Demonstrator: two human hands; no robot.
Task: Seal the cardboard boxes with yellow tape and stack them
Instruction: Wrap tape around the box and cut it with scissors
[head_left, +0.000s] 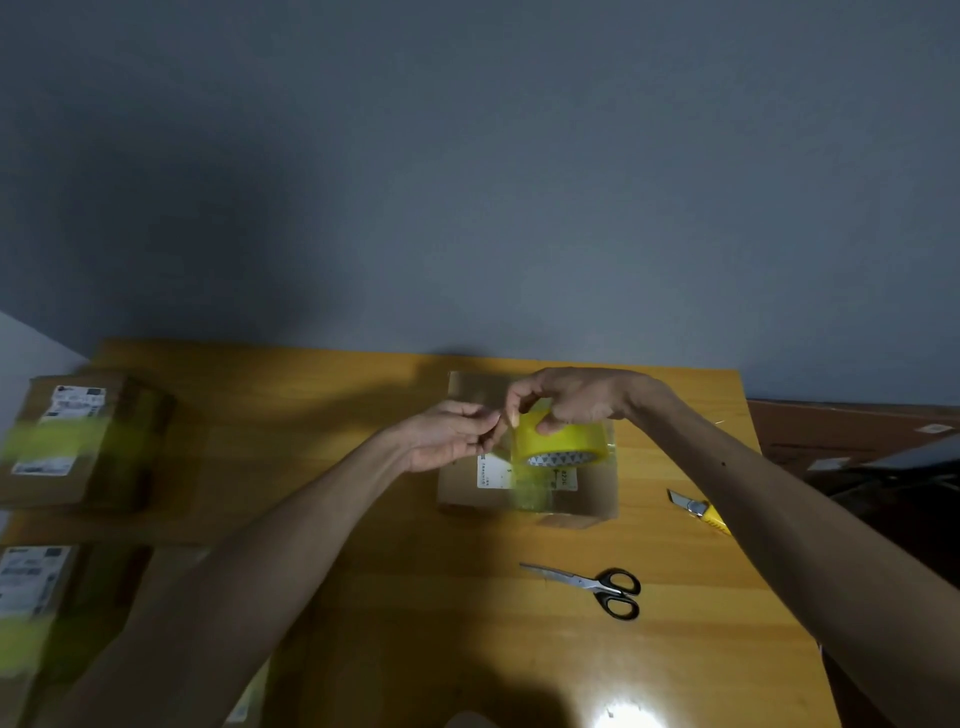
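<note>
Boxes come first: the far box (88, 441) and the near box (47, 597) sit at 9 o'clock on the table (311, 415), by its left edge. Each shows a yellow band across the top, so I think they are sealed. They are blurry. They lie one behind the other, not stacked.

Next is your left hand (447, 436). Its fingers curl in and the tips meet right beside the tape (558, 441). It may be pinching the loose end, but the blur hides that, so I cannot tell.

The tape is at 3 o'clock from that hand, very close. Your right hand (576, 397) holds it from above, thumb on the front and fingers over the top. The tape stands on its edge with its hole facing you, at 6 o'clock.

The mid box (592, 501) lies flat under both hands, with a white label (491, 473) on top. The tape hangs over its middle.

Here is what matters. The loose end seems to be on the tape's left side, so your left hand is the nearer one to pull it toward 9 o'clock. Then the strip must go down onto the mid box.

The scissors (597, 587) lie at 5 o'clock from the mid box and the knife (698, 512) at 3 o'clock. Both are apart from it, nearer your right hand.
</note>
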